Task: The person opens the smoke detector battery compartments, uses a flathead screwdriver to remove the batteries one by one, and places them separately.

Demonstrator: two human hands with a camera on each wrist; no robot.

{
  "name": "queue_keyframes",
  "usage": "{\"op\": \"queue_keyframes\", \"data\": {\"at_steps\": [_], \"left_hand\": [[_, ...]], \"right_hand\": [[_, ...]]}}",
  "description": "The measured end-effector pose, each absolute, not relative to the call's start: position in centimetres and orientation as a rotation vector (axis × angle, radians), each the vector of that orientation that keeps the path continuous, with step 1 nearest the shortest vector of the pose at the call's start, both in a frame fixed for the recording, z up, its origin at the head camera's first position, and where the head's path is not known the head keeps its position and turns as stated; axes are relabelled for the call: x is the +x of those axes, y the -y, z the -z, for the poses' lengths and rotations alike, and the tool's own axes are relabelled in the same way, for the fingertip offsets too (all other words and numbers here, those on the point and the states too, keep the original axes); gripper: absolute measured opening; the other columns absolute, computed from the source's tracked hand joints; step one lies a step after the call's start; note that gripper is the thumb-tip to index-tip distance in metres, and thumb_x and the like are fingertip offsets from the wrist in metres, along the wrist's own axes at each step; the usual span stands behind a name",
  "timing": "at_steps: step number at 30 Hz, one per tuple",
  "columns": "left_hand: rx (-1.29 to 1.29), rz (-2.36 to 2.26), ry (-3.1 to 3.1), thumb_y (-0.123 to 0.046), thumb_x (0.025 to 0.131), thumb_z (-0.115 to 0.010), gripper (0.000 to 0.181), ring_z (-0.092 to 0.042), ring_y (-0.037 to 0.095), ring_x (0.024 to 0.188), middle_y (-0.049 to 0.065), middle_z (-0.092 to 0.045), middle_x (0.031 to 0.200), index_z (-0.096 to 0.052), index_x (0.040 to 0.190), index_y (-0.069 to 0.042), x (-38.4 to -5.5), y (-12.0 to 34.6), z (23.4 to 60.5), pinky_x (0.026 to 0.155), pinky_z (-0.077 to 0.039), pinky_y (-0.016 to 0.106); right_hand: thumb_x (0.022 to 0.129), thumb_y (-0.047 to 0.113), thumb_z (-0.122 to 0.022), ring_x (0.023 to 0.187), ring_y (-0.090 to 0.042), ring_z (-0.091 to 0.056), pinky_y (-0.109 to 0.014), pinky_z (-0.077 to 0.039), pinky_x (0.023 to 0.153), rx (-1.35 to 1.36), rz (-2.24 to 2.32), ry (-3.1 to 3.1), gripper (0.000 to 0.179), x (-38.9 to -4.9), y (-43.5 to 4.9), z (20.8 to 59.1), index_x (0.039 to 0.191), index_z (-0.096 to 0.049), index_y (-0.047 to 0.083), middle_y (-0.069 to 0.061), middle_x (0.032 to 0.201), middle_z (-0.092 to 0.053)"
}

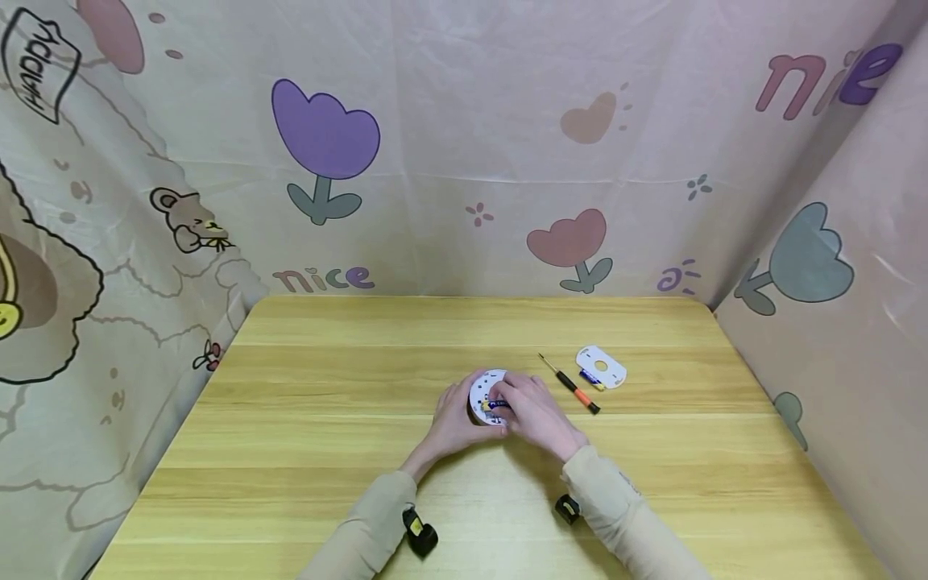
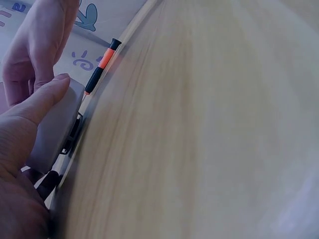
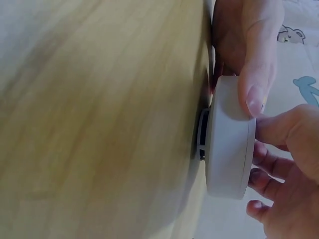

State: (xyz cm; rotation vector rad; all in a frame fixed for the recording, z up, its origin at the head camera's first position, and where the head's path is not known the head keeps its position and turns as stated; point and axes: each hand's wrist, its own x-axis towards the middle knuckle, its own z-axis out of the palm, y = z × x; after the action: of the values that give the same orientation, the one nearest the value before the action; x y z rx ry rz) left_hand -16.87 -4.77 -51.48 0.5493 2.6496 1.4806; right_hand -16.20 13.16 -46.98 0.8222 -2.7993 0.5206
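Observation:
A round white smoke detector (image 1: 482, 389) sits on the table, its top face up and its dark slotted vent side (image 3: 203, 134) toward the wood. My left hand (image 1: 458, 423) grips its rim from the left, the thumb (image 3: 255, 94) along the near side of the casing. Over the top face, my right hand (image 1: 538, 412) pinches a small blue and yellow battery (image 1: 497, 404) with bent fingers. The right fingers (image 3: 266, 162) hang right at the face in the right wrist view, where the battery is hidden.
Right of the hands lies a screwdriver (image 1: 569, 383) with a black and orange handle. Beyond it is a white mounting plate (image 1: 612, 371) with a centre hole, and another blue and yellow battery (image 1: 591, 379) lies at its near edge. Printed curtains (image 1: 435, 145) stand round the table.

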Motion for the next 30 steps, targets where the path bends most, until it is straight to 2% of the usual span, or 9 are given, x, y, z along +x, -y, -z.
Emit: {"op": "queue_keyframes", "data": {"at_steps": [10, 17, 19, 24, 30], "left_hand": [[0.572, -1.473, -2.653, -0.046, 0.065, -0.091, 0.109, -0.048, 0.035, 0.132, 0.012, -0.053, 0.149, -0.037, 0.154, -0.012, -16.9, 4.7, 51.5, 0.121, -0.021, 0.061], [0.57, -1.471, -2.647, -0.045, 0.064, -0.092, 0.112, -0.049, 0.032, 0.128, 0.01, -0.056, 0.145, -0.036, 0.155, -0.013, -17.0, 4.7, 51.5, 0.122, -0.021, 0.059], [0.578, -1.477, -2.647, -0.044, 0.063, -0.093, 0.112, -0.049, 0.033, 0.128, 0.011, -0.056, 0.144, -0.037, 0.154, -0.012, -17.0, 4.7, 51.5, 0.121, -0.022, 0.06], [0.577, -1.504, -2.632, -0.042, 0.062, -0.094, 0.112, -0.048, 0.035, 0.131, 0.013, -0.055, 0.145, -0.038, 0.154, -0.012, -16.8, 4.8, 51.4, 0.12, -0.023, 0.062], [0.552, -1.511, -2.629, -0.041, 0.06, -0.095, 0.112, -0.047, 0.035, 0.132, 0.012, -0.054, 0.146, -0.038, 0.154, -0.014, -16.8, 4.7, 51.4, 0.12, -0.022, 0.063]], "right_hand": [[0.086, 0.02, -0.077, 0.097, -0.018, -0.06, -0.035, -0.045, 0.085, 0.821, -0.567, 2.794, 0.018, -16.1, -13.6, 47.2, 0.099, -0.067, 0.012, 0.001, 0.098, -0.064], [0.09, 0.009, -0.071, 0.096, -0.021, -0.06, -0.047, -0.049, 0.096, 0.73, -0.845, 2.725, 0.014, -15.7, -14.8, 46.7, 0.1, -0.063, 0.006, -0.005, 0.098, -0.066], [0.091, 0.008, -0.07, 0.092, -0.019, -0.06, -0.044, -0.052, 0.093, 0.685, -0.886, 2.722, 0.013, -15.6, -15.4, 46.7, 0.102, -0.063, 0.006, -0.004, 0.097, -0.066], [0.094, 0.002, -0.065, 0.085, -0.015, -0.06, -0.03, -0.057, 0.076, 0.575, -0.994, 2.702, 0.013, -15.2, -17.3, 47.1, 0.106, -0.06, 0.003, -0.006, 0.095, -0.065], [0.095, -0.002, -0.062, 0.083, -0.019, -0.061, -0.026, -0.056, 0.071, 0.437, -1.042, 2.66, 0.016, -15.2, -20.0, 47.2, 0.11, -0.061, -0.003, -0.011, 0.095, -0.066]]}}
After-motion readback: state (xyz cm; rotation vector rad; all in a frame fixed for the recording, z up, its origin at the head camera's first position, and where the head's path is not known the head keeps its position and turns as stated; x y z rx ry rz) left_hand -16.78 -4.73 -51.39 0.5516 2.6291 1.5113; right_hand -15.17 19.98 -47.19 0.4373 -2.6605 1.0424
